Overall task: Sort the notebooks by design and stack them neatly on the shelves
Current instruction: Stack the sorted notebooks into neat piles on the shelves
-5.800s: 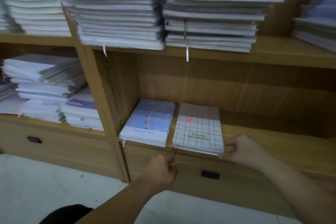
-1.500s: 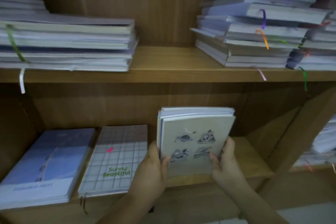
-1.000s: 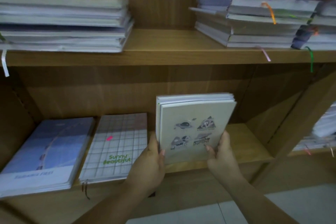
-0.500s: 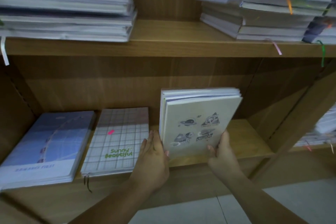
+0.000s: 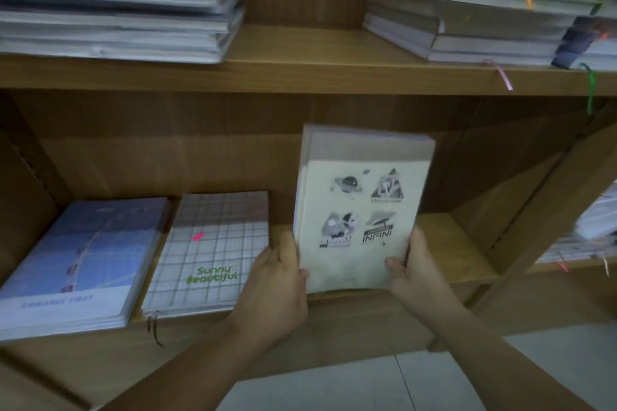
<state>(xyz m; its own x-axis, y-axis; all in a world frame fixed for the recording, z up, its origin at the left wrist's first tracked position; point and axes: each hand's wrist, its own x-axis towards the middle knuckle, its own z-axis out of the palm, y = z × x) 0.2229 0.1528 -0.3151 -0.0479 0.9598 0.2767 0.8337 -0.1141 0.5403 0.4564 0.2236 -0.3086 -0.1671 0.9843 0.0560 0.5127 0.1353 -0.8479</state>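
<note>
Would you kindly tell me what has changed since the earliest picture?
The left hand and right hand left the grid stack and now grip a cream stack, held upright beside it. The blue stack and grid stack stayed put.

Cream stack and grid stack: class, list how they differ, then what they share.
The cream stack is tipped up on end; the grid stack lies flat on the shelf. The left hand and right hand grip the cream stack; no hand grips the grid stack. Cream stack shows four dark emblems; grid stack green lettering. Both are notebook stacks.
</note>
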